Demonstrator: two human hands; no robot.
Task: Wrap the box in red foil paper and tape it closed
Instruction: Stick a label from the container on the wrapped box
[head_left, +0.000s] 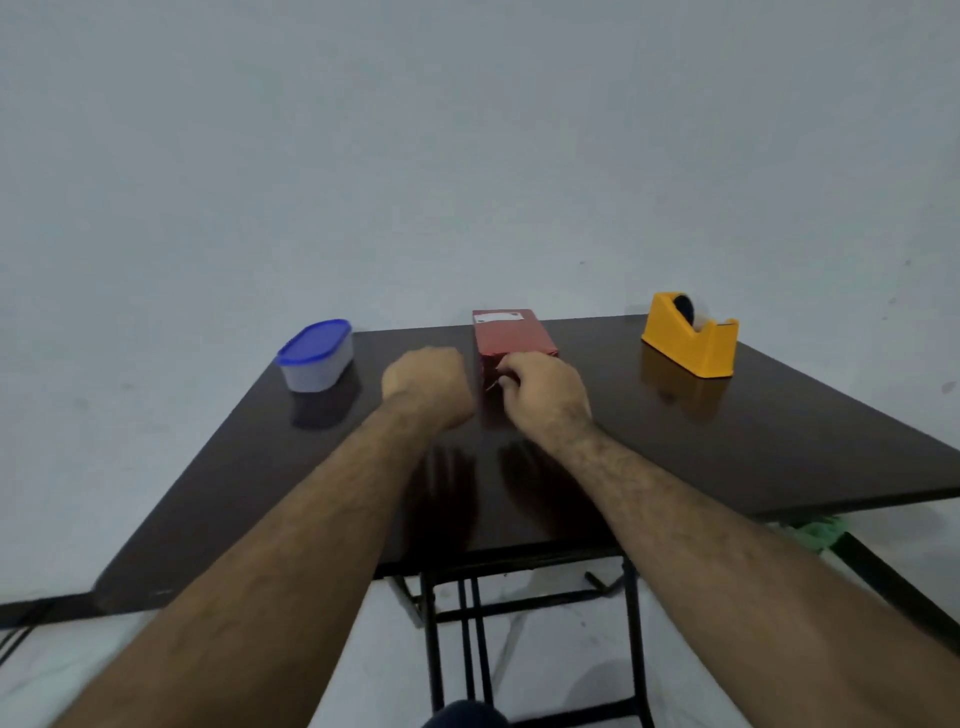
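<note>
Working at the near end of the box, I have both hands up against it near the far middle of the worktop. The box is already covered in red foil paper over its top and lies with its long axis running away from me, toward the wall; a pale strip shows across its far end, which I take to be tape or a label, though I cannot tell which.

My right hand is the one on the job: its grip is closed in a pinch on the loose foil at the near end face, fingers curled in toward the box. My left hand sits just beside the box's left side, fingers curled under; from behind I cannot tell whether it holds foil or only braces the box.

Everything I need to fold lies straight ahead of the right grip, so I judge the next move is pressing that end flap flat. The yellow tape dispenser stands well off to the right, nearer my right hand; the blue-lidded container sits to the left.
</note>
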